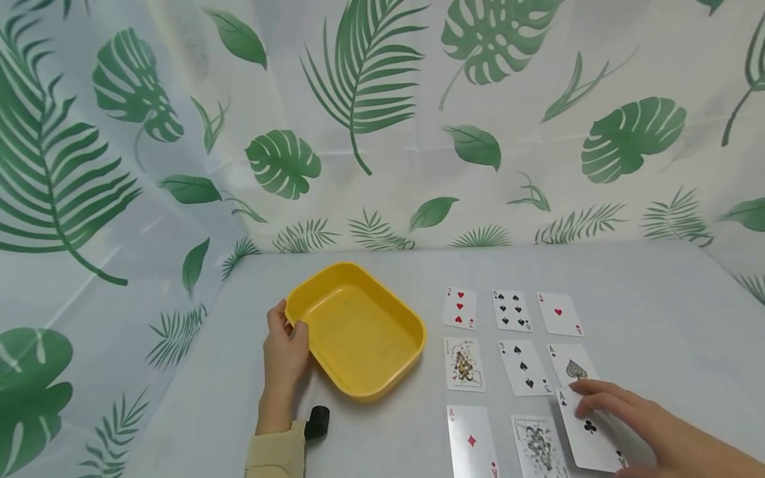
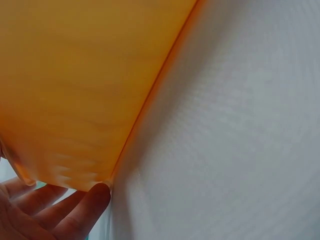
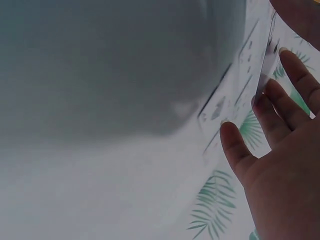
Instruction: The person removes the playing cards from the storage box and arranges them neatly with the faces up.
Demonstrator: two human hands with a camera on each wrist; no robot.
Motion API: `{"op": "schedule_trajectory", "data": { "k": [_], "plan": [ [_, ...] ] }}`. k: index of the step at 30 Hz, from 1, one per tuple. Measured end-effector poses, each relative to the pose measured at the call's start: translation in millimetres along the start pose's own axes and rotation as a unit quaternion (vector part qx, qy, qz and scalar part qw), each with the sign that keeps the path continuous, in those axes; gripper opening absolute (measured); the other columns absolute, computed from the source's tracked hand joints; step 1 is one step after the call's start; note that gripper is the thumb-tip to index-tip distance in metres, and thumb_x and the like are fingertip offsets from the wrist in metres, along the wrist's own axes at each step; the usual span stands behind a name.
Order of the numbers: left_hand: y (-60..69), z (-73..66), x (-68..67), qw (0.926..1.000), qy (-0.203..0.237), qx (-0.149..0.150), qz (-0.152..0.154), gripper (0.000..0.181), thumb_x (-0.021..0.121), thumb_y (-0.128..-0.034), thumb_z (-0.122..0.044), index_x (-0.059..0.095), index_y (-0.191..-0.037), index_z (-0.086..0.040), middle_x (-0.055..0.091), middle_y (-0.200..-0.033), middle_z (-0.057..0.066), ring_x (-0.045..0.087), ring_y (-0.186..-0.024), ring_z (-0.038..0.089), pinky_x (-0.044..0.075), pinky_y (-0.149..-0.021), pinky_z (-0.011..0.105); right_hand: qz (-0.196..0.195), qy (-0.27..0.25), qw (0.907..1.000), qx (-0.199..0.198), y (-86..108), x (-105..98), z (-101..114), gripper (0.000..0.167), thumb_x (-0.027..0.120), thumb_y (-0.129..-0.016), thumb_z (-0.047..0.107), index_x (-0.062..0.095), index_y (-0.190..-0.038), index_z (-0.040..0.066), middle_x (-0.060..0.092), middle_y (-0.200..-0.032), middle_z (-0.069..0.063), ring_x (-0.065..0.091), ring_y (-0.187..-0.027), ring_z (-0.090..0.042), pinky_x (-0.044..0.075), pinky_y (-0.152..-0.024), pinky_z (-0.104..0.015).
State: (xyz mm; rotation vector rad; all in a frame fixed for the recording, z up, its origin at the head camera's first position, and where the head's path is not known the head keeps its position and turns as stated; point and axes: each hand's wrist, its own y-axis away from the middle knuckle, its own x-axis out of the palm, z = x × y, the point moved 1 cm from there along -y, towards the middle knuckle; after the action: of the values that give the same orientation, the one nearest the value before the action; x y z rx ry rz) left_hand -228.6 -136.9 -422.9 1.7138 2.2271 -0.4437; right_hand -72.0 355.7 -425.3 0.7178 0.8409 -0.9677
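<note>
My left hand (image 1: 288,350) grips the left rim of a yellow plastic tray (image 1: 352,332), thumb on the inner side. From the left wrist view, the fingers (image 2: 82,212) lie against the tray's outer wall. At the lower right, my right hand (image 1: 639,421) holds an ace of clubs (image 1: 588,431) between thumb and fingers, the card tilted. In the right wrist view that card shows only as a thin edge. It partly covers the ace of spades (image 1: 570,358). To its left lie a joker (image 1: 538,445) and the ace of diamonds (image 1: 471,445).
Further back lie a three of hearts (image 1: 459,309), a six of spades (image 1: 511,310) and an ace of hearts (image 1: 559,313). A coloured joker (image 1: 463,365) and a three of spades (image 1: 524,367) form the middle row. Leaf-printed sheeting (image 1: 388,186) stands behind the white table surface (image 1: 209,385).
</note>
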Motion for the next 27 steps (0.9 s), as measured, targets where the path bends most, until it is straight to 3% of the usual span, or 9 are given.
{"op": "schedule_trajectory", "data": {
  "k": [5,9,16,22,27],
  "plan": [
    [0.0,-1.1,-1.0,1.0,-0.006,0.0,0.002,0.061,0.043,-0.0981,-0.017,0.027,-0.155,-0.004,0.038,-0.156,0.021,0.046,-0.135,0.041,0.039,-0.11,0.053,-0.064,0.059,0.9935,-0.073,10.6,15.3,-12.8,0.059,0.087,-0.073,0.049,0.054,-0.122,0.044,0.05,-0.142,0.004,0.057,-0.116,-0.018,0.058,-0.073,-0.035],
    [-0.1,-2.1,-1.0,1.0,-0.008,-0.001,0.004,0.061,0.043,-0.0981,-0.017,0.026,-0.156,-0.004,0.038,-0.156,0.021,0.044,-0.136,0.041,0.037,-0.112,0.052,-0.107,0.071,0.9857,-0.108,15.8,25.2,-23.2,0.064,0.09,-0.068,0.044,0.056,-0.122,0.043,0.053,-0.139,0.011,0.055,-0.116,-0.006,0.056,-0.074,-0.026],
    [0.4,-2.3,-1.2,1.0,-0.007,-0.002,0.003,0.061,0.043,-0.0984,-0.016,0.026,-0.155,-0.003,0.038,-0.156,0.021,0.044,-0.137,0.041,0.036,-0.112,0.052,-0.064,0.093,0.9928,-0.041,19.0,39.7,-34.9,0.059,0.084,-0.071,0.056,0.055,-0.122,0.051,0.049,-0.143,0.015,0.055,-0.112,-0.009,0.056,-0.075,-0.028],
    [0.1,-1.4,-0.1,1.0,-0.006,0.002,0.001,0.06,0.044,-0.0984,-0.015,0.028,-0.154,-0.003,0.039,-0.156,0.021,0.046,-0.135,0.041,0.038,-0.112,0.051,-0.087,0.128,0.9869,-0.047,22.5,46.2,-38.5,0.061,0.083,-0.071,0.057,0.056,-0.125,0.051,0.048,-0.144,0.016,0.056,-0.113,-0.013,0.057,-0.074,-0.032],
    [0.3,-2.3,-0.5,1.0,-0.006,0.002,0.001,0.06,0.044,-0.0981,-0.015,0.028,-0.155,-0.003,0.039,-0.156,0.021,0.046,-0.136,0.041,0.038,-0.112,0.051,-0.078,0.132,0.988,-0.014,25.0,51.8,-38.6,0.063,0.079,-0.07,0.064,0.056,-0.127,0.051,0.047,-0.146,0.013,0.057,-0.114,-0.024,0.058,-0.078,-0.049]
  ]
}}
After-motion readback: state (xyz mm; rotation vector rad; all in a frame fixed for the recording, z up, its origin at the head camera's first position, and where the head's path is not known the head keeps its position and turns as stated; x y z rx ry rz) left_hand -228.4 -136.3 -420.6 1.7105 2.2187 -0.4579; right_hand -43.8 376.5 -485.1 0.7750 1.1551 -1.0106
